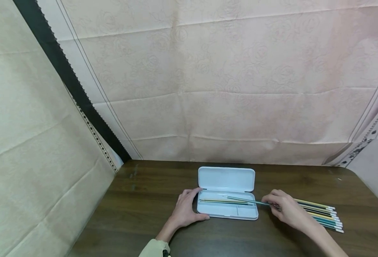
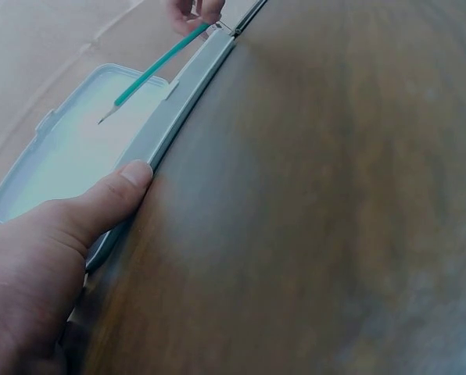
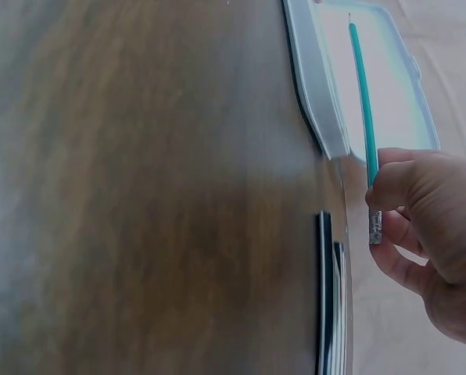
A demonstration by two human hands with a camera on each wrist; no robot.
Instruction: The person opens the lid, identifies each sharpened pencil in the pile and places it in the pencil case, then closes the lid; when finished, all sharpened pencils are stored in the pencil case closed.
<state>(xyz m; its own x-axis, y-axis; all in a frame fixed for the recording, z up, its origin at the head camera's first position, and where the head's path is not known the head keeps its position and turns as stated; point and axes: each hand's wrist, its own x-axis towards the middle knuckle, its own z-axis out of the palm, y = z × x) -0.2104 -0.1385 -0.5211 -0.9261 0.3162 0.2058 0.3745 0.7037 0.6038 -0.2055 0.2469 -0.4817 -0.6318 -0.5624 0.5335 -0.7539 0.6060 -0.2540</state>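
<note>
A pale blue pencil case (image 1: 216, 212) lies with its lid (image 1: 226, 179) raised. Several pencils (image 1: 219, 202) rest in its long compartment. My left hand (image 1: 185, 210) holds the case's left end, fingers by the hinge and thumb on the front wall, as the left wrist view shows. With thumb and fingers, my right hand (image 1: 284, 210) pinches a teal pencil (image 3: 363, 94) near its metal end. The sharpened tip points left, over the case. Right of that hand, several pencils (image 1: 327, 215) lie side by side on the table, partly hidden behind it and the forearm.
The brown wooden table (image 1: 137, 203) ends at a cloth-covered wall (image 1: 240, 117) behind the case. Another cloth (image 1: 41, 171) hangs along the left side. A small divider splits the case's front right part.
</note>
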